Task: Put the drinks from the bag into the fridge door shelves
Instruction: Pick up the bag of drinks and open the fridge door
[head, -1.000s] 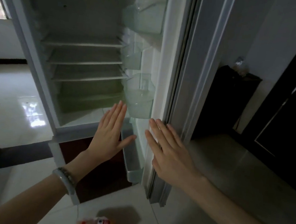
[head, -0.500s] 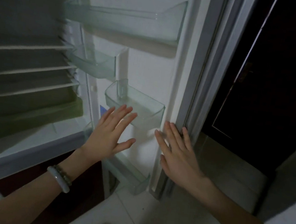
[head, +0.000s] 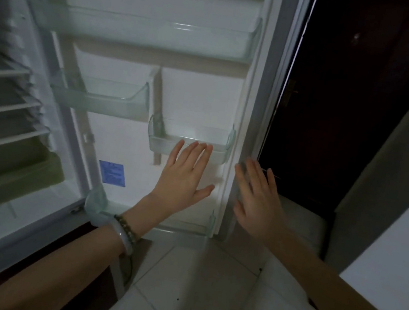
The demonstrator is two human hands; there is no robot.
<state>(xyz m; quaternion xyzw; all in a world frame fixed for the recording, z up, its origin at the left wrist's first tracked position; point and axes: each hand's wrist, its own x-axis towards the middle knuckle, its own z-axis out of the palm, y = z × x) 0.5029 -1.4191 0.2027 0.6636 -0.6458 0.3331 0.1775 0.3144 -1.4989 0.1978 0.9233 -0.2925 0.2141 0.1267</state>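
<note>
The fridge door (head: 200, 97) stands open and faces me, white inside. It carries a wide clear top shelf (head: 147, 30), a smaller shelf at middle left (head: 102, 94), a small shelf at middle right (head: 189, 140) and a bottom shelf (head: 188, 230). All the shelves look bare. My left hand (head: 185, 175), fingers spread, is held flat just below the middle right shelf. My right hand (head: 257, 198) is open too, by the door's right edge. Neither hand holds anything. No bag or drinks are in view.
The fridge's inside (head: 4, 107) with wire shelves and a greenish drawer (head: 14, 169) is at the left. A blue sticker (head: 112, 172) is on the door. A dark doorway (head: 347, 108) lies right of the door. Pale floor tiles (head: 194, 283) are below.
My view has swung right, from the fridge's inside to the door's inner face. The drink bag on the floor has dropped out of view. Both hands stay open and raised.
</note>
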